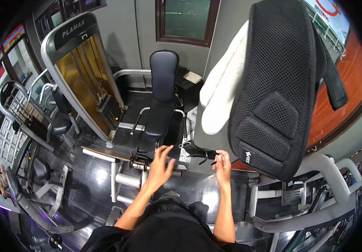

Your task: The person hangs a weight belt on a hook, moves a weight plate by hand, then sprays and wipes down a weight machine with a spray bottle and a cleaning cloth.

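Note:
My right hand [223, 166] is closed, its fingertips pinching one end of a black fabric strap-like piece [197, 151]. That piece stretches leftward, and its far end lies by a thin light-coloured loop or hook. Left of it, my left hand [160, 168] is raised with its fingers apart and holds nothing. A large black padded mesh lifting belt [277, 84] hangs close to the camera on the right, above my right hand. Beside the belt hangs a white towel [220, 113]. What exactly the small black piece is, I cannot make out.
Ahead stands a weight-stack machine [84, 75] with a black padded seat [162, 84]. Grey metal frames of another machine [315, 214] fill the lower right. More gym equipment [38, 185] stands at the left, over a dark shiny floor [92, 172].

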A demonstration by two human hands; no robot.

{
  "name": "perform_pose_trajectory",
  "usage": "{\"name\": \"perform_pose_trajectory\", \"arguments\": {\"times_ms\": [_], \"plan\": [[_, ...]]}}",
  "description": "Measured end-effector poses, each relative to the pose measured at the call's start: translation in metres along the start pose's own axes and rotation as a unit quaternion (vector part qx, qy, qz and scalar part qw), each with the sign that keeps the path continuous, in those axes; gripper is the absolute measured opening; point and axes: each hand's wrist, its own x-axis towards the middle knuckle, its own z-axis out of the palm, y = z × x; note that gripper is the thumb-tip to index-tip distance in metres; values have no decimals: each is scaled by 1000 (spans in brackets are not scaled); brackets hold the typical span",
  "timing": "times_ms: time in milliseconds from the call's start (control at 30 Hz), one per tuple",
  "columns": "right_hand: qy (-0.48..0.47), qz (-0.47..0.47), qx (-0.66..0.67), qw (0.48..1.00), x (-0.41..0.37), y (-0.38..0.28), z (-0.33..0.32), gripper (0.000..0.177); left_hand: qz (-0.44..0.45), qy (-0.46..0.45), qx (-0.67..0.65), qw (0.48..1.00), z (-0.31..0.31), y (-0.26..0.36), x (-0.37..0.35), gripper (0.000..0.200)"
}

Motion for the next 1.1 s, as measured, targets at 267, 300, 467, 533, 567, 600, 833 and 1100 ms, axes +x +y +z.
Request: {"name": "perform_pose_trajectory", "arguments": {"times_ms": [267,300,467,533,567,600,833,1100], "plan": [[8,79,75,994,-23,-12,-65,15,-42,-62,-103,992,74,18,4,17],[25,109,32,993,-24,-10,-79,14,-26,-58,-103,993,81,24,2,14],[3,108,-19,994,-37,-20,-146,17,-24,-90,-99,991,122,62,-11,14],[-28,134,-72,988,-43,-27,-172,18,2,-90,-107,990,139,77,-17,17],[-51,139,-74,986,-45,-26,-187,17,-14,-108,-108,988,148,85,-20,19],[-45,139,-75,986,-49,-31,-198,17,-29,-127,-109,986,156,94,-23,20],[28,-20,-348,937,-67,-88,-244,29,87,-228,-144,959,204,171,-31,15],[28,-110,-253,961,-74,-183,-240,16,204,-209,-136,947,222,258,-8,10]]}}
